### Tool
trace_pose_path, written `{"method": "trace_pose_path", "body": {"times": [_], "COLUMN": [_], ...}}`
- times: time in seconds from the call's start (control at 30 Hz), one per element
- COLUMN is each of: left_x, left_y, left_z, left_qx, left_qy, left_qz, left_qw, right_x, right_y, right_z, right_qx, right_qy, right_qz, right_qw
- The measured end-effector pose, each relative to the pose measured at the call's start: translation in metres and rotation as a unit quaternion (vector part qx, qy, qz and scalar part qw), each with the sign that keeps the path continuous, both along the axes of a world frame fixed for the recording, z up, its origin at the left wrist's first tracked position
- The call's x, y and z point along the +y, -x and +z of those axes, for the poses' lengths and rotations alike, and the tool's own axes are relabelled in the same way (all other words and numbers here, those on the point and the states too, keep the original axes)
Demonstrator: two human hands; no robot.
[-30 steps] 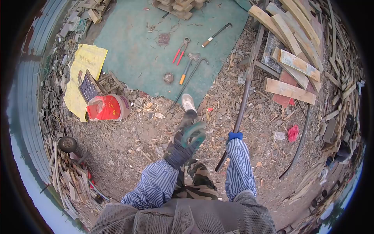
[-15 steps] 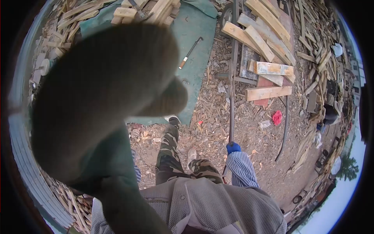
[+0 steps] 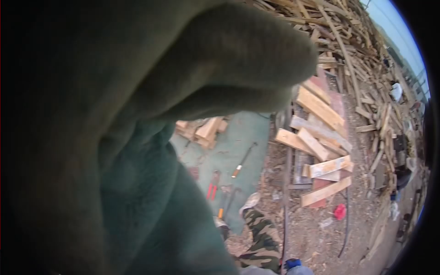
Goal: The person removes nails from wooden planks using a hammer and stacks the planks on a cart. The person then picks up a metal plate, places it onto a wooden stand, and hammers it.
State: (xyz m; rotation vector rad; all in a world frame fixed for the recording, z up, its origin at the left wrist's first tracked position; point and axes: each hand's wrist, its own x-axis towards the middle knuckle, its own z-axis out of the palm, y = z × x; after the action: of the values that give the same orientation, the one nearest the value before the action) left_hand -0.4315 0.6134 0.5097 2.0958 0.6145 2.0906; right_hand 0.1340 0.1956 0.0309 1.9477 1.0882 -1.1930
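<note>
Very close to the camera, my left hand (image 3: 238,59), in a dark green glove, fills the left and upper part of the view. It is out of focus; a finger and another digit below stretch to the right, and I see nothing held. At the bottom edge, my right hand (image 3: 292,263), in a blue glove, is closed at the metal shaft (image 3: 285,229) of a cart; sleeve and fingers are mostly cut off. The cart's bed carries several wooden boards (image 3: 326,193), lying crosswise over each other.
A green sheet (image 3: 247,183) bears red-handled pliers (image 3: 212,185), a bar tool with a brown-and-white grip (image 3: 244,160), an orange-handled tool (image 3: 227,204) and wood blocks (image 3: 211,130). A red bag (image 3: 339,211) lies on the chip-strewn ground. Piled scrap wood (image 3: 366,68) rises behind.
My left hand has come nearer the camera and covers more of the view. The view has tilted up, so the cart and sheet sit lower and my right hand is at the bottom edge.
</note>
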Motion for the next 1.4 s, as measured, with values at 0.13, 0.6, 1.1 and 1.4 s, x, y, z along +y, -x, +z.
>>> {"method": "trace_pose_path", "body": {"times": [0.13, 0.6, 1.1, 1.4], "left_x": [0.012, 0.079, 0.277, 0.437], "left_y": [-0.009, -0.141, 0.101, 0.208], "left_z": [0.011, -0.161, -0.539, -0.668], "left_qx": [-0.003, 0.206, 0.171, 0.014], "left_qy": [-0.006, 0.572, 0.646, 0.885], "left_qz": [0.095, 0.038, 0.281, 0.352], "left_qw": [0.995, 0.793, 0.689, 0.303], "right_x": [0.025, 0.226, 0.280, 0.493], "right_y": [-0.035, -0.124, -0.008, 0.174], "right_z": [-0.072, -0.078, 0.116, 0.191], "right_qx": [0.049, 0.068, -0.004, 0.080], "right_qy": [-0.104, -0.363, -0.170, -0.127], "right_qz": [0.174, -0.397, -0.624, -0.548], "right_qw": [0.978, 0.840, 0.763, 0.823]}}
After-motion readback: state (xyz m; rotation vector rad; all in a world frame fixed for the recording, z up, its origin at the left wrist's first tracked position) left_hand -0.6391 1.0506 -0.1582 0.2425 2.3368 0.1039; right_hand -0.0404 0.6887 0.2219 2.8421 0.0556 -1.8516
